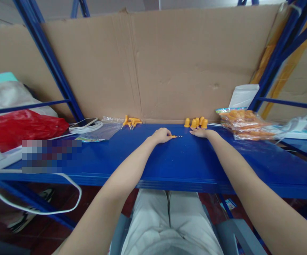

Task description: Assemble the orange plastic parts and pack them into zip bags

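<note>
My left hand (163, 135) is closed around the orange handle of a corkscrew (179, 136), its metal spiral pointing right just over the blue shelf. Most of the handle is hidden by the fingers. My right hand (199, 132) lies palm down with fingers stretched out, right in front of several orange thimble-shaped caps (186, 123); whether the fingertips touch one I cannot tell. Farther left, several more orange T-handled corkscrews (134, 121) lie in a small pile near the cardboard.
Clear bags of orange pieces (245, 122) are stacked at the right. A flat clear plastic bag (104, 129), a coiled white cable (88, 126) and a red plastic bag (26, 127) lie at the left. Cardboard (196, 63) walls off the back between blue metal posts (54, 67).
</note>
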